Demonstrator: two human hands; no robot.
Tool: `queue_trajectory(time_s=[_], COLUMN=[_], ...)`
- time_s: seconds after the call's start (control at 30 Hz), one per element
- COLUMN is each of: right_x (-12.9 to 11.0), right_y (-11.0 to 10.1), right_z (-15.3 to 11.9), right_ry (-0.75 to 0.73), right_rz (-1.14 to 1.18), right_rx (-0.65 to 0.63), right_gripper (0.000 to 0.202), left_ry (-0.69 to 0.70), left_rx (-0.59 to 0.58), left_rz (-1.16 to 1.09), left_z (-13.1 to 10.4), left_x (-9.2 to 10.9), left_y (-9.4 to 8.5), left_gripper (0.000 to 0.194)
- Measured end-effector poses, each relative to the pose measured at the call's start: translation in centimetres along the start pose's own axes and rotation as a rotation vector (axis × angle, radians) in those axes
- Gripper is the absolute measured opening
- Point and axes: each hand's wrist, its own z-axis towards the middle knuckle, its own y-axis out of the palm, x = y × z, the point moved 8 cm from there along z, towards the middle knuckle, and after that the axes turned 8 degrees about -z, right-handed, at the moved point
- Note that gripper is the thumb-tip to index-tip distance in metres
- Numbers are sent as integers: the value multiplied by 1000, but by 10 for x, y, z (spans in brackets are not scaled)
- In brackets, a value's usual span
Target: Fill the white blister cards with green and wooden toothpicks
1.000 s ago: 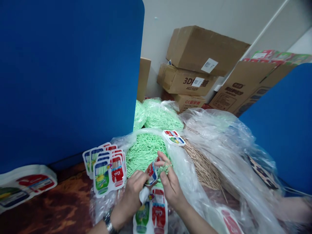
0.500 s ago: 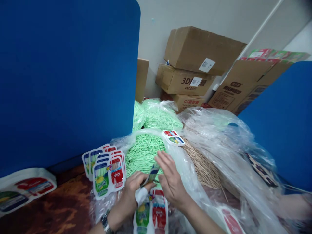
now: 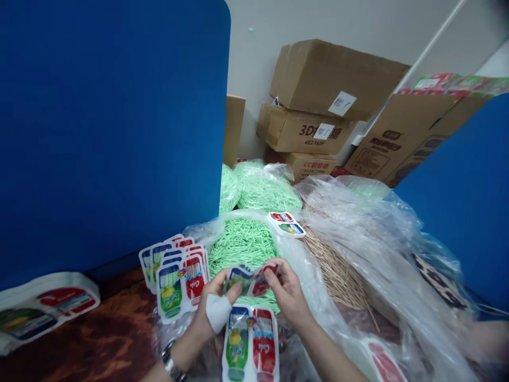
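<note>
Between my two hands is a printed double pouch [image 3: 247, 280], green on one half and red on the other, creased in the middle. My left hand [image 3: 217, 305] grips its green side, thumb on top; something white wraps the base of that thumb. The red side is pinched by my right hand [image 3: 287, 291]. Right behind the pouch lies a heap of thin green sticks [image 3: 243, 239] in an opened plastic bag. Below my hands rests another pouch [image 3: 251, 345] marked Cola on its red half. Several overlapping pouches [image 3: 170, 292] lie left of my left hand.
Thin brown sticks [image 3: 338, 270] lie right of the green heap, under clear plastic [image 3: 382, 233]. A pouch stack [image 3: 47, 307] sits at far left. Blue partitions [image 3: 111, 116] flank both sides, with cardboard boxes [image 3: 334, 79] behind. Another person's blurred arm [image 3: 487, 339] shows at right.
My right hand was open beside the pouch and has now closed on its red side. The pouch, earlier edge-on in my left hand, is now spread between both hands.
</note>
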Motion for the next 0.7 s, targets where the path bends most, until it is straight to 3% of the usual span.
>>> queue_trajectory(time_s=[0.2,0.3,0.43,0.57,0.7], right_x=[2,2,0,1,-2], right_y=[0,8,14,16,24], right_z=[1,-2,-7,-9,-11], right_ry=[43,55,77,109,77], right_rz=[-15,-43,-33,-4,-57], right_rx=[23,-33,-57,-39,-74], right_gripper=[28,27,27,28,26], left_ry=[-8,-47,-130,-68,-112], left_rx=[-10,-41,-34,31,-13], left_rz=[-79,-155,-48,-67,-54], left_z=[2,-1,-3,-3,-12], left_x=[-3,-6,-7,0,-8], left_y=[-4,-1,0,-4,-8], left_gripper=[40,61,29,35,30])
